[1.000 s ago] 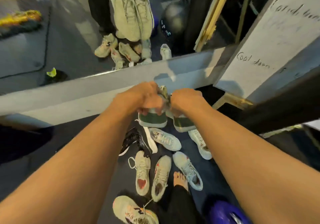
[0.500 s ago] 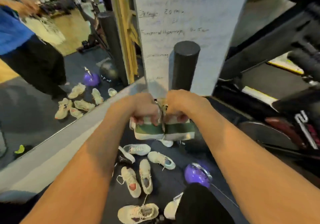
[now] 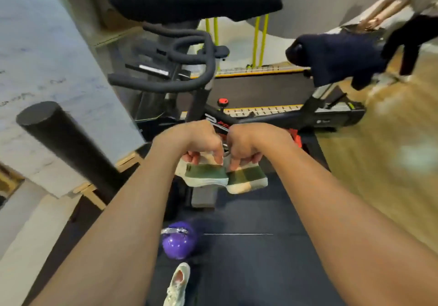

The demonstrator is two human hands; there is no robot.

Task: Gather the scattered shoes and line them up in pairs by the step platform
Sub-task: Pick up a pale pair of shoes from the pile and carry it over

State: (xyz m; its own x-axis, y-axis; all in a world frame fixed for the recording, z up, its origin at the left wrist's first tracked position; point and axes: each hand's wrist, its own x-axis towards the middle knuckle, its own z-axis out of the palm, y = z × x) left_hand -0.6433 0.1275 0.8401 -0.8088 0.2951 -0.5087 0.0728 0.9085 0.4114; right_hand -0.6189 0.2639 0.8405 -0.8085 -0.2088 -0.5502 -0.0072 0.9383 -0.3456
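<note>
Shoes hang from both my hands at the middle of the view, but nearest to me one pale shoe [image 3: 177, 286] lies on the dark floor mat [image 3: 248, 258], its heel cut off by the bottom edge. Just beyond it sits a purple kettlebell [image 3: 176, 241], partly covered by my left forearm. Further out, my left hand [image 3: 196, 140] has its fingers curled shut on the collar of a green-and-cream shoe [image 3: 203, 175], and my right hand [image 3: 246, 142] is clamped the same way on its partner [image 3: 247, 179]. The two shoes dangle heel toward me, touching side by side, above the mat; their toes and laces are hidden behind my knuckles. Past them stands an exercise bike [image 3: 180, 73], its lower frame blocked by my hands. A black foam roller [image 3: 64, 144] leans at the left against a pale board whose handwriting is too smeared to read. Behind the bike a treadmill [image 3: 272, 111] carries a dark cloth [image 3: 339, 59] on its rail. Far right, another person [image 3: 407, 9] is only partly in view and blurred.
</note>
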